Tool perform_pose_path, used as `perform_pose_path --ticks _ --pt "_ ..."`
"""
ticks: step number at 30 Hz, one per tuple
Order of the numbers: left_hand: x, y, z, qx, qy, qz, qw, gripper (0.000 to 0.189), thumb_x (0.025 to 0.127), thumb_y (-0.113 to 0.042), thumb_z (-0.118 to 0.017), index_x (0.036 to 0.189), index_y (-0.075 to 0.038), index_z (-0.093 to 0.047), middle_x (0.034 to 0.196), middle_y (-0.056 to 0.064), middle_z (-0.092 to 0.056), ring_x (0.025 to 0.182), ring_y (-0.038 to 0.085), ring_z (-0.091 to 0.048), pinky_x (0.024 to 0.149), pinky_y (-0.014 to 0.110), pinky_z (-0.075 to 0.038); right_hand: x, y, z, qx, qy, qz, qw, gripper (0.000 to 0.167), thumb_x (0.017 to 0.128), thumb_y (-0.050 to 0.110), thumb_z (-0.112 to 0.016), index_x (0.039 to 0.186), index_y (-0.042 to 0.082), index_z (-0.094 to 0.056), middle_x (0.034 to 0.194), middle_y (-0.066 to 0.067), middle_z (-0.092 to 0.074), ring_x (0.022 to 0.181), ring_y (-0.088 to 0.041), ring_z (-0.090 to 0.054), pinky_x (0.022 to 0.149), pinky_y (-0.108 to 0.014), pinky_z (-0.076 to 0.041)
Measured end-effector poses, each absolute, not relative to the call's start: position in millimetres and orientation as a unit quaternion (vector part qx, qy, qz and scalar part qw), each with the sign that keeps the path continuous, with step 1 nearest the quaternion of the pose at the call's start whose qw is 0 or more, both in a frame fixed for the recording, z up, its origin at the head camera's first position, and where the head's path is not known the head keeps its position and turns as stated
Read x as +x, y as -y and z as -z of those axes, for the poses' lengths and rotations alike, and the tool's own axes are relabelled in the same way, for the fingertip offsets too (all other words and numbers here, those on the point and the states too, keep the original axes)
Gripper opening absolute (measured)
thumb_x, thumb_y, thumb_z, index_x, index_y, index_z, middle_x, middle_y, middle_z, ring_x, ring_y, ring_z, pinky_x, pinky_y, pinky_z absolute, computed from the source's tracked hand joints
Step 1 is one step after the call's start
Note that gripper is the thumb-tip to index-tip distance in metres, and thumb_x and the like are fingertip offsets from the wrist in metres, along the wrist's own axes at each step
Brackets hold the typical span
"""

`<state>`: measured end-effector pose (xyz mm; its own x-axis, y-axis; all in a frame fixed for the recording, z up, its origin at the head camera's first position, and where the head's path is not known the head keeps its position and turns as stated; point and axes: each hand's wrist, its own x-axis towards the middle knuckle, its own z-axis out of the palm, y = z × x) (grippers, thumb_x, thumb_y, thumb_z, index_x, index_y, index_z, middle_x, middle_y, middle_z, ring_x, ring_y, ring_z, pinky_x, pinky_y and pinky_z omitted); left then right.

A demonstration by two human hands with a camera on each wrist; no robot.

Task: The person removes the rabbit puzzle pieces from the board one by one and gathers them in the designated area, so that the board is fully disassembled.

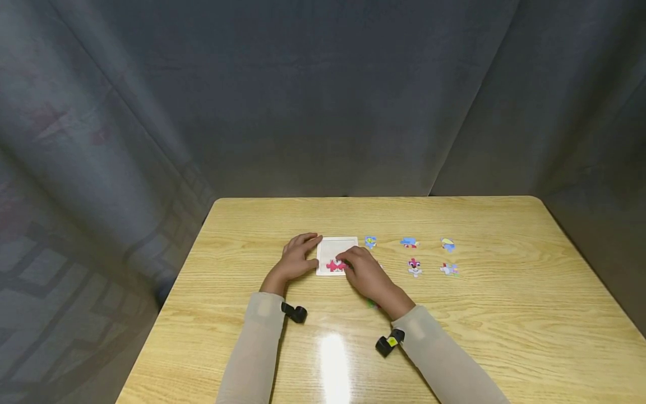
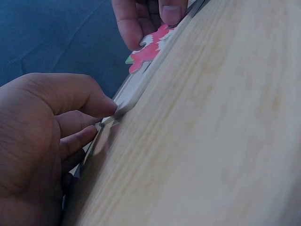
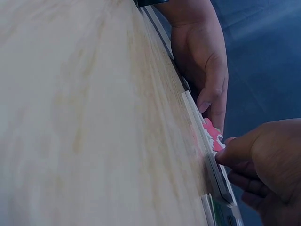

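A shallow white puzzle tray (image 1: 337,247) lies on the table. Pink-and-white jigsaw pieces (image 1: 332,266) are along its near side, with a green spot showing at one end (image 2: 129,60). My right hand (image 1: 368,274) pinches at the right part of this pink area between thumb and fingers, which cover some of it. At the tray's left side, my left hand (image 1: 294,260) touches the rim, its thumb by the near corner and its fingers spread toward the far corner. In the right wrist view, the left hand (image 3: 207,66) is beyond the pink pieces.
To the tray's right lie several loose pieces: a blue-yellow one (image 1: 370,242), a blue-red one (image 1: 410,242), a yellow-topped one (image 1: 447,244), a pink face piece (image 1: 414,267) and a white one (image 1: 448,269). A green piece (image 1: 372,303) is partly hidden by the right wrist.
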<state>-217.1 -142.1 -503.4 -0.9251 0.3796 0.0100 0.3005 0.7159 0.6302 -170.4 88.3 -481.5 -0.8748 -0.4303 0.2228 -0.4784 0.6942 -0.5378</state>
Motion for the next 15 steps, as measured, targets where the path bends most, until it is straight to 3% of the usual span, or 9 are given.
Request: perform_pose_path --ticks 15 --pt "-217.7 141.6 504.7 0.187 -0.926 -0.323 0.052 0.069 0.086 -0.023 -0.061 0.151 -0.021 -0.039 0.154 0.002 -0.032 0.144 0.025 -0.018 0.114 0.052 -0.011 -172.3 -88.9 483.3 0.263 0.918 -0.286 0.078 0.023 0.092 0.003 -0.064 0.114 0.008 -0.071 0.107 -0.005 -0.065 0.102 -0.024 -0.058 0.087 -0.039 -0.05"
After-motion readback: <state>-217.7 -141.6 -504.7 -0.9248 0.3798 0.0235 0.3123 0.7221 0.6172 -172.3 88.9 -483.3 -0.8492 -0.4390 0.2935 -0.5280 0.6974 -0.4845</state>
